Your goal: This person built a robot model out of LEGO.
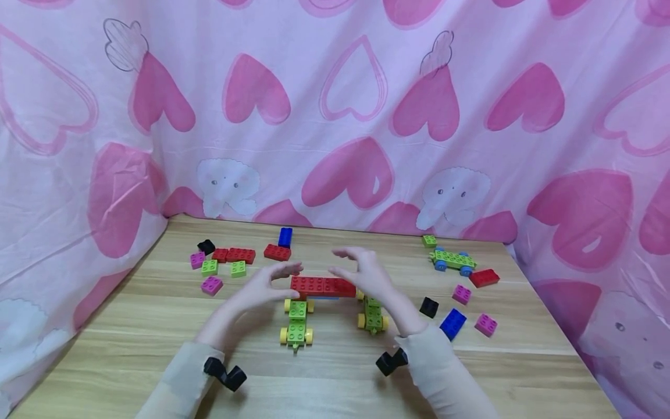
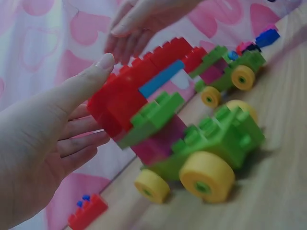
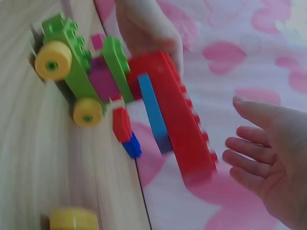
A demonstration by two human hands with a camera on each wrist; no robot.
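Observation:
A long red brick beam (image 1: 323, 286) bridges two green cars with yellow wheels, the left car (image 1: 296, 323) and the right car (image 1: 373, 317), on the wooden table (image 1: 335, 372). My left hand (image 1: 285, 276) is at the beam's left end with straight fingers; in the left wrist view the fingers (image 2: 81, 129) lie against or just beside the red end (image 2: 115, 103). My right hand (image 1: 345, 265) hovers spread at the beam's right end. In the right wrist view, the right hand (image 3: 268, 163) stands a small gap off the beam (image 3: 182, 124). Neither hand holds anything.
Loose bricks lie at the back left: black (image 1: 206, 247), red (image 1: 241, 255), green (image 1: 209, 267), pink (image 1: 211, 285), blue (image 1: 285, 236). On the right are a green car with blue wheels (image 1: 452, 260) and red (image 1: 484, 277), black (image 1: 428, 306) and blue (image 1: 452, 323) bricks. Pink heart cloth (image 1: 356, 116) encloses the table.

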